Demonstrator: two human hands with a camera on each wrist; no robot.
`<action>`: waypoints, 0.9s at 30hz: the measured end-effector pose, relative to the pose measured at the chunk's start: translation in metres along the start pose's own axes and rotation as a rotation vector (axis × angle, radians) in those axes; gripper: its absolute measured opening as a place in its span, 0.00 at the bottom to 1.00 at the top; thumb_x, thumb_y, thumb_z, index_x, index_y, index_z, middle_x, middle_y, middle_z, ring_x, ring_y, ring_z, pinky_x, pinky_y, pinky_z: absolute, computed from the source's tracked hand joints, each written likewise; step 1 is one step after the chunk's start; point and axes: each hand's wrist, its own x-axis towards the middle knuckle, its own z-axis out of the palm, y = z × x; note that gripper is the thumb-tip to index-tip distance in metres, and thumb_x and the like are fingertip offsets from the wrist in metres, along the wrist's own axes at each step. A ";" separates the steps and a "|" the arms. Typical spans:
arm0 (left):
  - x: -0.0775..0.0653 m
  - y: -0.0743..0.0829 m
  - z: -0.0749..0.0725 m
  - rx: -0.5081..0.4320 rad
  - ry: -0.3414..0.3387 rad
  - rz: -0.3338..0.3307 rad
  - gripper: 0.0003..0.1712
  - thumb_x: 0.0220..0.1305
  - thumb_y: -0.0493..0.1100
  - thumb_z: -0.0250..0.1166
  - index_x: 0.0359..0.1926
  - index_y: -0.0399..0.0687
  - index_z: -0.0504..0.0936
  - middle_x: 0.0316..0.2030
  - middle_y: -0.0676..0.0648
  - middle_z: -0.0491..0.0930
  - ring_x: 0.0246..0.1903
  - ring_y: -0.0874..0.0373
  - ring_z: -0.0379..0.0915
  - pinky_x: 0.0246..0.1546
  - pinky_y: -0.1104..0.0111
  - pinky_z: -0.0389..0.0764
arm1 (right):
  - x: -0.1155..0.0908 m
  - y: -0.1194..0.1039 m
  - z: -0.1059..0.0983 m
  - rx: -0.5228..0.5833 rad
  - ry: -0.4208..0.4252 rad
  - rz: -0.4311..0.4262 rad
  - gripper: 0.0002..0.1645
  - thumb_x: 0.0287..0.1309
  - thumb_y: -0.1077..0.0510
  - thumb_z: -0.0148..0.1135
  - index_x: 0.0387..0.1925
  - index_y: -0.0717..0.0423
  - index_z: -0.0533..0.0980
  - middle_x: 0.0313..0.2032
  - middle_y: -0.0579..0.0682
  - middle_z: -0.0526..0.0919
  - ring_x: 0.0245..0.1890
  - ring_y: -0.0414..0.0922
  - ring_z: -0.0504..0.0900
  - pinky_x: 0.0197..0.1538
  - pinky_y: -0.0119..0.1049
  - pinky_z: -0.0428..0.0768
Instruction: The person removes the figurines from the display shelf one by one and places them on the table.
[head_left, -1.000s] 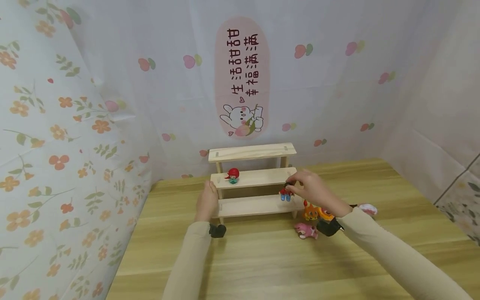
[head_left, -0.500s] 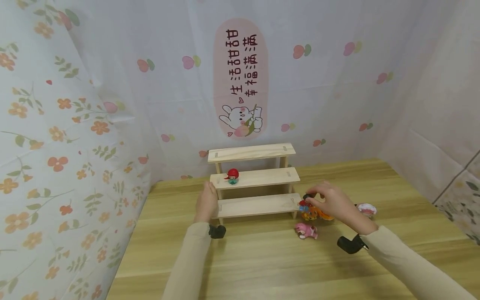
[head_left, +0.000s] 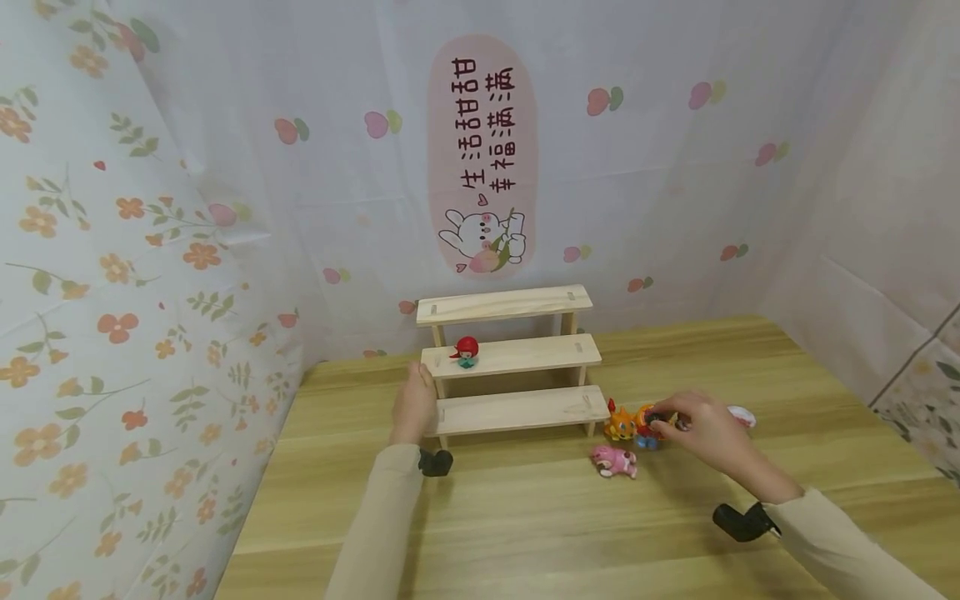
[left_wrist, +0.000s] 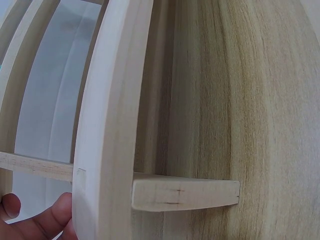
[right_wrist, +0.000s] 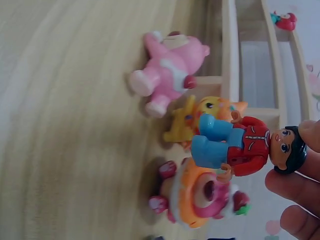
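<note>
My right hand [head_left: 705, 429] pinches a toy figure [right_wrist: 250, 145] by its black-haired head. The figure has a red jacket and blue trousers, and hangs over the toys right of the wooden three-tier shelf [head_left: 510, 356]. At the shelf's left end, my left hand [head_left: 414, 406] grips the side frame; in the left wrist view some fingers [left_wrist: 47, 220] show beside the lower board. A red-haired figurine [head_left: 467, 352] stands on the middle tier, towards the left. Below the held figure lie a pink bear [right_wrist: 172, 72], an orange-and-yellow figurine [right_wrist: 185, 120] and a bear in an orange ring [right_wrist: 192, 195].
A white-and-pink item [head_left: 742, 416] lies beyond my right hand, partly hidden. The wooden table [head_left: 525, 533] meets a patterned cloth backdrop [head_left: 675, 208] behind the shelf. Another flowered cloth [head_left: 135, 350] hangs along the left side.
My right hand has carried the red-jacketed figure from over the shelf's lowest tier rightward and down to the toys on the table. The left hand has stayed at the shelf's end.
</note>
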 end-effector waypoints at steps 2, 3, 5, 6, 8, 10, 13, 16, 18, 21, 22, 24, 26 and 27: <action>0.000 0.000 0.000 -0.002 0.000 -0.001 0.22 0.77 0.52 0.29 0.48 0.42 0.64 0.33 0.33 0.77 0.34 0.41 0.76 0.30 0.53 0.72 | -0.003 0.003 0.002 -0.008 -0.022 0.016 0.10 0.46 0.57 0.74 0.34 0.53 0.84 0.29 0.42 0.82 0.28 0.41 0.75 0.28 0.30 0.71; 0.000 0.000 0.000 -0.003 -0.001 -0.002 0.22 0.77 0.52 0.29 0.48 0.42 0.64 0.33 0.33 0.77 0.34 0.41 0.76 0.30 0.53 0.72 | -0.004 0.004 0.003 -0.012 -0.038 0.026 0.10 0.46 0.56 0.74 0.34 0.53 0.84 0.29 0.41 0.82 0.28 0.41 0.75 0.28 0.30 0.71; -0.001 0.000 0.000 -0.005 0.001 -0.001 0.22 0.77 0.52 0.29 0.48 0.42 0.64 0.34 0.33 0.77 0.35 0.40 0.77 0.31 0.52 0.72 | -0.006 0.006 0.005 -0.015 -0.080 0.055 0.11 0.48 0.54 0.73 0.34 0.52 0.84 0.28 0.40 0.80 0.28 0.40 0.74 0.28 0.30 0.70; -0.001 0.000 0.000 -0.005 0.003 -0.001 0.22 0.77 0.53 0.29 0.48 0.42 0.64 0.35 0.33 0.77 0.35 0.40 0.77 0.31 0.52 0.72 | -0.008 0.007 0.006 -0.016 -0.101 0.067 0.11 0.48 0.54 0.73 0.35 0.52 0.84 0.28 0.40 0.80 0.29 0.40 0.73 0.28 0.31 0.69; -0.001 0.000 0.001 -0.001 0.005 0.000 0.22 0.77 0.53 0.29 0.48 0.42 0.64 0.34 0.33 0.77 0.35 0.40 0.77 0.31 0.52 0.72 | -0.010 0.009 0.009 -0.016 -0.136 0.090 0.12 0.49 0.55 0.72 0.36 0.53 0.84 0.29 0.40 0.80 0.29 0.40 0.74 0.29 0.31 0.69; -0.001 0.000 0.000 0.000 0.000 0.000 0.22 0.77 0.52 0.29 0.47 0.42 0.64 0.32 0.34 0.77 0.32 0.42 0.76 0.29 0.53 0.72 | -0.012 0.010 0.011 -0.014 -0.149 0.096 0.13 0.48 0.56 0.73 0.37 0.54 0.84 0.30 0.42 0.82 0.30 0.41 0.76 0.29 0.33 0.72; -0.001 0.001 0.000 0.003 -0.014 -0.007 0.23 0.77 0.53 0.28 0.48 0.43 0.63 0.28 0.36 0.75 0.28 0.45 0.73 0.24 0.57 0.70 | -0.014 0.011 0.014 -0.013 -0.152 0.100 0.13 0.48 0.57 0.72 0.38 0.55 0.84 0.32 0.45 0.84 0.33 0.45 0.79 0.31 0.35 0.74; -0.001 0.001 -0.001 0.003 -0.026 -0.013 0.23 0.76 0.54 0.27 0.49 0.43 0.62 0.26 0.38 0.75 0.26 0.47 0.72 0.23 0.59 0.69 | -0.014 0.010 0.015 -0.012 -0.153 0.102 0.13 0.48 0.57 0.72 0.39 0.55 0.83 0.33 0.46 0.84 0.33 0.46 0.80 0.32 0.36 0.75; -0.001 0.002 -0.001 0.004 -0.022 -0.015 0.23 0.76 0.54 0.27 0.49 0.44 0.62 0.27 0.38 0.75 0.27 0.47 0.72 0.23 0.59 0.69 | -0.014 0.010 0.015 -0.011 -0.151 0.103 0.14 0.49 0.57 0.72 0.39 0.55 0.83 0.33 0.46 0.84 0.33 0.45 0.79 0.31 0.36 0.74; -0.001 0.003 -0.002 0.007 -0.009 -0.018 0.23 0.76 0.54 0.28 0.49 0.44 0.63 0.29 0.36 0.76 0.29 0.46 0.74 0.25 0.57 0.70 | -0.013 0.010 0.015 -0.015 -0.151 0.099 0.15 0.49 0.56 0.72 0.40 0.55 0.83 0.33 0.46 0.84 0.33 0.46 0.79 0.31 0.36 0.74; -0.001 0.003 -0.002 0.007 -0.006 -0.020 0.23 0.76 0.54 0.29 0.49 0.44 0.63 0.29 0.36 0.76 0.29 0.45 0.74 0.26 0.57 0.70 | -0.013 0.010 0.016 -0.016 -0.154 0.098 0.15 0.48 0.56 0.72 0.40 0.55 0.83 0.33 0.46 0.84 0.33 0.45 0.80 0.31 0.36 0.74; -0.001 0.003 -0.002 0.008 -0.006 -0.017 0.22 0.76 0.54 0.29 0.49 0.43 0.63 0.29 0.35 0.76 0.30 0.44 0.75 0.27 0.56 0.71 | -0.014 0.010 0.016 -0.018 -0.161 0.094 0.16 0.49 0.56 0.72 0.41 0.55 0.83 0.34 0.47 0.84 0.33 0.46 0.80 0.31 0.36 0.75; -0.001 0.003 -0.002 0.010 -0.008 -0.014 0.22 0.77 0.53 0.29 0.49 0.43 0.63 0.30 0.35 0.76 0.31 0.43 0.75 0.27 0.55 0.72 | -0.014 0.011 0.017 -0.017 -0.170 0.099 0.16 0.49 0.55 0.72 0.42 0.55 0.82 0.34 0.47 0.84 0.32 0.44 0.80 0.30 0.35 0.73; -0.001 0.003 -0.002 0.009 -0.008 -0.013 0.22 0.77 0.53 0.29 0.49 0.43 0.63 0.30 0.35 0.76 0.31 0.43 0.76 0.28 0.54 0.72 | -0.014 0.012 0.017 -0.016 -0.177 0.101 0.16 0.50 0.55 0.71 0.42 0.55 0.82 0.34 0.47 0.84 0.32 0.43 0.80 0.30 0.34 0.72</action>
